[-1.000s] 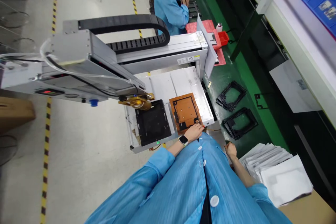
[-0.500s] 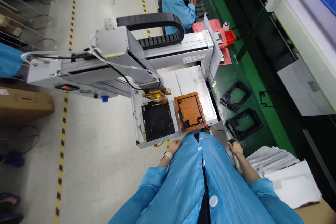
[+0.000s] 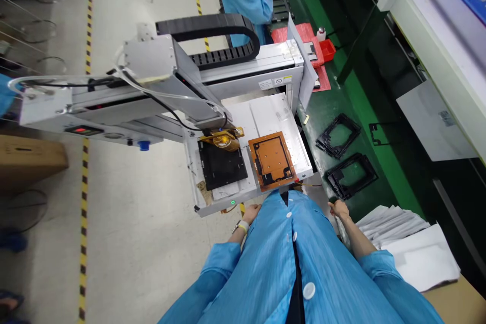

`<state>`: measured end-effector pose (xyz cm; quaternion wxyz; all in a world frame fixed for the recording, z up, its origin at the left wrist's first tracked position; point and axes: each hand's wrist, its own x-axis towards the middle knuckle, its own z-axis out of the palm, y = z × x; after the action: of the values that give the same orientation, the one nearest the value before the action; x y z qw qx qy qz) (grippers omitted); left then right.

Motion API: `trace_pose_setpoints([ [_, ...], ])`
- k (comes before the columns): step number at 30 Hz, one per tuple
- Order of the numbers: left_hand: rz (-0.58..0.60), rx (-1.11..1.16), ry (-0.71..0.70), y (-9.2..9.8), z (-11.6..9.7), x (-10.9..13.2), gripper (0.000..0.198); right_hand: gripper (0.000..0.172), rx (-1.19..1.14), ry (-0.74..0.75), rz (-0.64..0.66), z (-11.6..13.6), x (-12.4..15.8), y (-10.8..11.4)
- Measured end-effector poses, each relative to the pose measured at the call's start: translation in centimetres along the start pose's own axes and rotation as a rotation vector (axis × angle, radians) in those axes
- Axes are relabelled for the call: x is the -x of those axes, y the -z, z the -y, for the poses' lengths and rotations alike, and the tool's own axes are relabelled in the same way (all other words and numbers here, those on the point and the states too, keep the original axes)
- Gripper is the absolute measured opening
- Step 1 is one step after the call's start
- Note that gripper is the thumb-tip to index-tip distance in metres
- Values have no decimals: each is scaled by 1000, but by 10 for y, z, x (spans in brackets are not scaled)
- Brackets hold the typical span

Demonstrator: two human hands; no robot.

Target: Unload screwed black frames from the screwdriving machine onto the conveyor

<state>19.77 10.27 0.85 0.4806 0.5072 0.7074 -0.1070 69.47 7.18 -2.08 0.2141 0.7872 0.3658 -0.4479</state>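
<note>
On the machine (image 3: 186,88), 1 black plate (image 3: 223,168) and 1 orange tray (image 3: 278,156) with a black frame (image 3: 268,179) are set; placement is judged done. 2 frame stacks (image 3: 339,186), right of the machine, are left unloaded. Before it, fingers of the left hand (image 3: 251,212) and right hand (image 3: 338,208) are curled; whether anything is held cannot be told.

The person's blue, finely striped cloth smock (image 3: 250,283) is filling the frame's lower centre, round white buttons (image 3: 309,291) lining its front; a pale-banded wristwatch (image 3: 243,225) is showing.
</note>
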Motion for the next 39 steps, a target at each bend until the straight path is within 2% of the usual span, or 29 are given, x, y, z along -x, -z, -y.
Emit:
trace_pose_setpoints([
  [6, 57, 30, 68, 3, -3, -8, 47, 53, 30, 11, 20, 2, -5, 2],
  [19, 51, 49, 49, 10, -1, -11, 44, 46, 67, 3, 16, 12, -1, 5],
  [26, 52, 58, 57, 7, 3, -16, 47, 30, 105, -11, -32, 17, 3, 7],
  [30, 49, 64, 56, 5, 6, -16, 47, 40, 110, -5, -13, 18, 4, 8],
  [39, 54, 46, 62, 3, 5, -17, 45, 45, 106, 6, -37, 17, 5, 6],
])
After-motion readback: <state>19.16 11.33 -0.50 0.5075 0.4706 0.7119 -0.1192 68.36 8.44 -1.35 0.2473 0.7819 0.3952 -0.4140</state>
